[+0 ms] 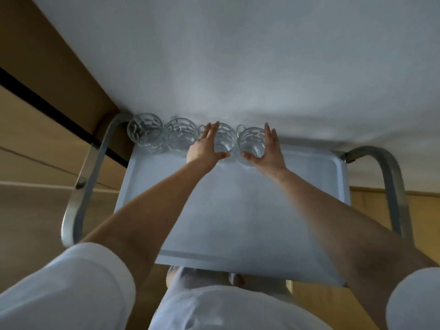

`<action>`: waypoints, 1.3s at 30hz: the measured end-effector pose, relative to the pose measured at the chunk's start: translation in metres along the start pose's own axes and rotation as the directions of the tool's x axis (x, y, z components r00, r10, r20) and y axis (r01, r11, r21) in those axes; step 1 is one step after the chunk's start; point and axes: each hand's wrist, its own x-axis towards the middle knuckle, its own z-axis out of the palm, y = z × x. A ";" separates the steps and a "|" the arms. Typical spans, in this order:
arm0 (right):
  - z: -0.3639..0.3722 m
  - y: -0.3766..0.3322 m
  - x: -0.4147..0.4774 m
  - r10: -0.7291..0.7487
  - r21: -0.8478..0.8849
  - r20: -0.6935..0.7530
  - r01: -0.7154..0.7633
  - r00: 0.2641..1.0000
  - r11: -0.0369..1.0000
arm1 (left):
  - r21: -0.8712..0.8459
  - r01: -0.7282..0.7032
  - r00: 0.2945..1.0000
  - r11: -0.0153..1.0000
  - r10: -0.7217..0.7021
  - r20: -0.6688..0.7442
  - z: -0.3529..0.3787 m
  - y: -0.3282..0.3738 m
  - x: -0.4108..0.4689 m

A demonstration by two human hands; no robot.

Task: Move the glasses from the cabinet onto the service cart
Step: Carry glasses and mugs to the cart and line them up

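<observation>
ahead, left hand (204,147) and right hand (270,150), grips unclenched, flank third glass (226,139) and fourth glass (252,141); wall (238,55) just behind.

Clothing: a white cloth top (226,310), plain and short-sleeved, with soft creases across the front. The left sleeve (71,282) is wide and loose and ends in a smooth rounded hem above the elbow. The right sleeve (414,301) matches it in colour and cut. Both forearms are bare from hem to wrist. The left hand (204,148) and right hand (269,153) are bare. Legwear and footwear are too blurred to determine.
</observation>
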 end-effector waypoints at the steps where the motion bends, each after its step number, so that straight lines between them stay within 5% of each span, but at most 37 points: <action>1: -0.001 0.000 -0.004 0.031 0.014 -0.020 -0.031 0.999 0.999 | 0.013 -0.002 1.000 1.000 0.002 0.005 0.000 -0.001 0.000; 7: 0.001 0.003 -0.045 0.197 0.053 -0.206 -0.190 0.958 0.980 | 0.267 -0.077 0.991 0.961 0.045 0.123 -0.016 -0.003 0.002; 12: 0.018 0.002 -0.088 0.304 0.132 -0.278 -0.277 0.911 0.952 | 0.403 -0.289 0.951 0.868 0.309 0.017 -0.033 0.000 -0.007; 17: 0.007 0.027 -0.136 0.396 0.151 -0.277 -0.367 0.875 0.918 | 0.356 -0.594 0.803 0.721 0.552 0.222 -0.015 0.039 -0.027; 23: -0.067 0.055 -0.203 0.421 0.266 -0.512 -0.328 0.748 0.906 | 0.219 -0.791 0.610 0.571 0.716 0.339 0.033 0.131 -0.059; 28: -0.125 0.111 -0.287 0.510 0.384 -0.634 -0.335 0.582 0.860 | 0.166 -0.901 0.434 0.402 0.816 0.382 0.087 0.213 -0.106; 39: -0.203 0.284 -0.528 0.659 0.282 -0.598 -0.650 0.456 0.706 | 0.117 -0.987 0.159 0.113 0.815 0.557 0.270 0.380 -0.286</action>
